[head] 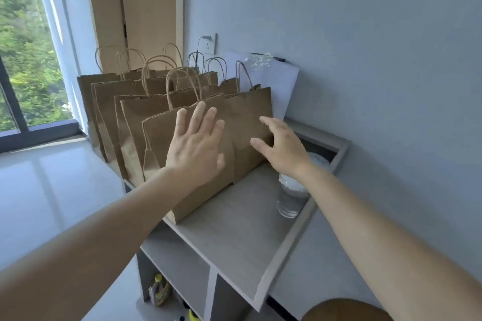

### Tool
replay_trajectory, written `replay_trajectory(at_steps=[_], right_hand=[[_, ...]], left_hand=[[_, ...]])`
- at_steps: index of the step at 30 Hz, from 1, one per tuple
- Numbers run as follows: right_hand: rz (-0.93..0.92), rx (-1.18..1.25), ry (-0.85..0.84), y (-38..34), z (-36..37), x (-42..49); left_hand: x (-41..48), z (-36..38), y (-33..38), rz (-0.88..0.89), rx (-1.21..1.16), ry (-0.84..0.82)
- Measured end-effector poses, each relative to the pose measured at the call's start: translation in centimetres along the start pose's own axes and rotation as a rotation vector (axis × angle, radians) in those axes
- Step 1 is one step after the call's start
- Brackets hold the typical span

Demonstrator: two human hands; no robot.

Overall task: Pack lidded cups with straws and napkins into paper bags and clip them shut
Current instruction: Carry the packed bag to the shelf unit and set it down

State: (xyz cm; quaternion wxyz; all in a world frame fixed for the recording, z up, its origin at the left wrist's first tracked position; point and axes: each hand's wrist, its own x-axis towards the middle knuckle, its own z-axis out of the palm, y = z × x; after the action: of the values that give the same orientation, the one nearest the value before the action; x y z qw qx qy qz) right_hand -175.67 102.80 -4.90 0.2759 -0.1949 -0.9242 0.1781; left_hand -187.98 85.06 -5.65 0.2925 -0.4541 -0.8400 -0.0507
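**Both hands at the front bags, nothing grasped**

The left grip [195, 148] is released: a bare hand with fingers straight and spread, palm laid against the broad face of the nearest paper bag [159, 143], or just short of it. The right grip [281, 146] is also released. Its fingers are loosely extended and reach the lower side of the second paper bag [245, 117], which stands just behind the first and touches it.

Both bags stand upright at the left end of the grey worktop [234, 229]. More brown bags [109, 101] are lined up behind them towards the window. A clear lidded cup [290, 198] stands near the worktop's raised right edge, under the right wrist and apart from the bags.

The bags look like thin kraft paper: light, and stiff along the folds, but the flat faces would likely dent and the mouths crease. Whether they are loaded cannot be told, since the tops hide the insides.

A sideways push on a face would probably tip or buckle a bag. The twisted paper handles [180, 81] or the two gusset edges seem the safer places to take hold. The cup is likely smooth, easily squeezed and partly filled, so it would best be held round the body and kept upright.
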Motion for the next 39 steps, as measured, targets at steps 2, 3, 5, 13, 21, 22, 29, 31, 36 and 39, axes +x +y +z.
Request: replay_trajectory(at_steps=[2, 3, 5, 13, 21, 22, 29, 31, 36, 39], right_hand=[[0.034, -0.010, 0.026, 1.3, -2.8, -3.0], [0.054, -0.015, 0.039, 2.1, -4.2, -4.7], [0.094, -0.038, 0.060, 3.8, -7.2, -8.6], [0.294, -0.221, 0.084, 11.2, -18.1, -25.8], [0.576, -0.254, 0.038, 17.2, -23.5, -39.3], [0.608, -0.257, 0.035, 18.0, -23.9, -40.7], [0.864, -0.306, 0.039, 23.0, -26.8, -49.7], [0.941, -0.316, 0.053, 24.3, -27.7, -52.4], [1.156, -0.327, 0.111, 26.9, -29.5, -59.6], [1.276, -0.332, 0.120, 29.1, -30.6, -63.7]], left_hand=[[0.1, -1.2, 3.4, 0.012, -0.117, -0.006], [0.0, -1.8, 5.4, 0.033, -0.156, 0.002], [-0.4, -3.1, 9.7, 0.094, -0.198, 0.031], [-4.3, -7.3, 28.0, 0.325, -0.320, -0.077], [-8.3, -7.6, 42.0, 0.533, -0.401, -0.239], [-8.6, -7.5, 43.5, 0.560, -0.412, -0.258], [-9.3, -6.6, 54.3, 0.763, -0.525, -0.371], [-9.8, -6.7, 57.6, 0.817, -0.562, -0.394], [-12.2, -6.9, 64.9, 0.960, -0.609, -0.437], [-13.6, -6.8, 69.2, 1.002, -0.624, -0.468]])
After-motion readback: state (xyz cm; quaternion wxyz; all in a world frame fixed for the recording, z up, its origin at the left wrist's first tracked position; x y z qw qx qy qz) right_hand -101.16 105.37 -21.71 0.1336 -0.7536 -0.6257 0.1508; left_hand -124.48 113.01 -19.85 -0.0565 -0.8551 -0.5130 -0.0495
